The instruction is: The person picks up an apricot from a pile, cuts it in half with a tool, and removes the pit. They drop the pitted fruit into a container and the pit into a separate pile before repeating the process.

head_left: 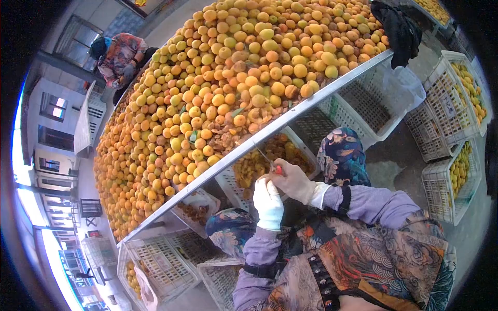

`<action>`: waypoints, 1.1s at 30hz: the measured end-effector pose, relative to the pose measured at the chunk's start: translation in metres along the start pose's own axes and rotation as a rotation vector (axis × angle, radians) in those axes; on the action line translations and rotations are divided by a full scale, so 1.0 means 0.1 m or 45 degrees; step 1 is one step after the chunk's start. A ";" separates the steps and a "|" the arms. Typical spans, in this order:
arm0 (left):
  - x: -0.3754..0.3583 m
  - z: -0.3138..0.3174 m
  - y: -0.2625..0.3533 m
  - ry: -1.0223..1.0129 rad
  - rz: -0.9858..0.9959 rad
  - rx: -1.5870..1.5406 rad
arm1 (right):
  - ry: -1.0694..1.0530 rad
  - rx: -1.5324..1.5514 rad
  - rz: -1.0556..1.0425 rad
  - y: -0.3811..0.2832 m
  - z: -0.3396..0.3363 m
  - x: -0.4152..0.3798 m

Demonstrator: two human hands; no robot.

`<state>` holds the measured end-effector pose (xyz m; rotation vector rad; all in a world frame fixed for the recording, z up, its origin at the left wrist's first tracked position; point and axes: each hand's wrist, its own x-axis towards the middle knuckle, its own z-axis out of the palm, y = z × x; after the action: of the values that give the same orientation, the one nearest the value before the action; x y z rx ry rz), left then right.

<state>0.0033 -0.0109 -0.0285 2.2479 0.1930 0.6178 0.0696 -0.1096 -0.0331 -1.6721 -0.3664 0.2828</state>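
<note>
My right hand [294, 182], in a pale glove, is closed around a small knife with a red handle [278, 169]. The thin knife blade [263, 154] points up and left toward the table edge. Touching it from the left is my left hand [268, 203], in a white glove with its fingers pinched together; whatever lies inside them is hidden. Below and beyond both hands, a white crate [226, 179] holds split apricot pieces [248, 168]. A great heap of whole apricots [228, 78] covers the table past its metal edge [275, 124].
Plastic crates [161, 259] stand at lower left, and crates of fruit [447, 98] are stacked at right. Under the table edge sits another crate [384, 122]. A dark cloth [398, 33] hangs over the table corner. Another person [118, 61] works at the far left side.
</note>
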 end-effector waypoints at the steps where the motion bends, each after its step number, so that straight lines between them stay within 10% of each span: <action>1: -0.01 0.02 -0.02 -0.005 0.001 -0.002 | -0.012 -0.010 0.005 -0.02 0.00 0.00; 12: 0.05 0.02 -0.03 0.050 -0.334 -0.073 | -0.155 0.001 0.077 -0.05 0.03 0.06; 18: 0.31 -0.11 0.03 -0.081 -0.309 -0.141 | -0.122 0.794 0.231 -0.08 0.08 0.26; 20: 0.44 -0.15 0.12 -0.035 -0.160 -0.076 | -0.068 0.652 0.208 -0.18 0.01 0.36; 22: 0.59 -0.21 0.26 -0.189 -0.526 -0.706 | 0.022 0.557 0.331 -0.35 -0.09 0.46; 30: 1.06 -0.07 0.17 -0.116 -0.190 -0.293 | 0.091 0.428 0.154 -0.45 -0.11 0.79; 33: 1.30 -0.04 0.19 -0.089 -0.459 -0.516 | 0.099 0.609 0.180 -0.51 -0.18 0.95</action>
<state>0.1130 0.0213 0.0358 1.7820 0.3909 0.3457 0.1600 -0.0820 0.0223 -1.2340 -0.1074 0.3766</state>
